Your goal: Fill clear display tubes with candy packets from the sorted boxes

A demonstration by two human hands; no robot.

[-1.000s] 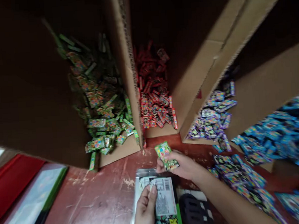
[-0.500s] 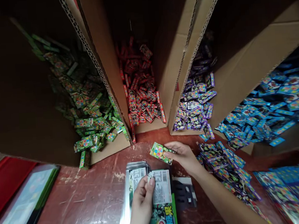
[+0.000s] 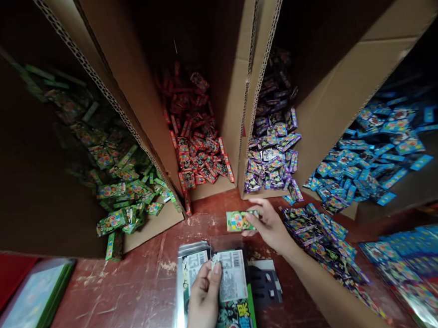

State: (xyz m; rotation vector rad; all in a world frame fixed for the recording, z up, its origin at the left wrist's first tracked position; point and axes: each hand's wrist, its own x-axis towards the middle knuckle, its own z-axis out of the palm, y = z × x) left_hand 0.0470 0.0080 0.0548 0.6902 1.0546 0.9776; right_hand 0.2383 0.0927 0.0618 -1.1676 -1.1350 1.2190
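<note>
Thumb and fingers of my left hand (image 3: 203, 295) pinch the top edge of a printed plastic bag (image 3: 232, 278), which has a white barcode label and a green lower part. Beneath it, more clear-edged bags (image 3: 184, 266) lie stacked on the table. My right hand (image 3: 270, 225) grips a small green candy box (image 3: 238, 221) between thumb and fingers, just above the table beyond the bag's top edge. Just right of my right hand is a heap of purple and blue candy boxes (image 3: 317, 232).
Cardboard cartons lying open toward me hold green boxes (image 3: 130, 185), red boxes (image 3: 199, 155), purple boxes (image 3: 271, 160) and blue boxes (image 3: 368, 158). A flat black item (image 3: 262, 281) lies right of the bag. Filled packs (image 3: 414, 270) lie at far right, and a bag stack (image 3: 33, 302) at left.
The green candy box in my right hand has turned from tilted to roughly level. My left hand keeps its pinch on the bag. The whole view has shifted slightly.
</note>
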